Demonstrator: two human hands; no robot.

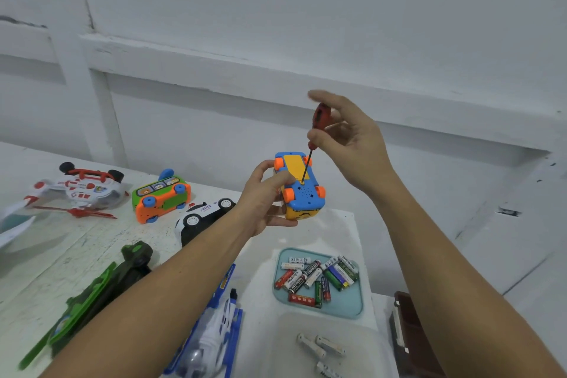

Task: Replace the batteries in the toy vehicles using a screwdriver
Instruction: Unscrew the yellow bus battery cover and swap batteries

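My left hand (pixel 266 199) grips a small blue and yellow toy car (pixel 299 186) with orange wheels, held above the table with its underside facing up. My right hand (pixel 346 135) pinches the red handle of a screwdriver (pixel 316 135) between thumb and fingers. The thin shaft slants down and its tip sits on a screw beside the yellow battery cover. A teal tray (pixel 357 308) below holds several mixed batteries (pixel 319 278). A clear tray (pixel 306 325) at the front holds three white batteries (pixel 320 347).
Other toys lie on the white table (pixel 92 242): a red and white helicopter (pixel 82 190), an orange and green bus (pixel 161 196), a black and white police car (pixel 202 216), a green helicopter (pixel 101 288) and a blue and white helicopter (pixel 214 331). A dark case (pixel 411 334) sits at the right edge.
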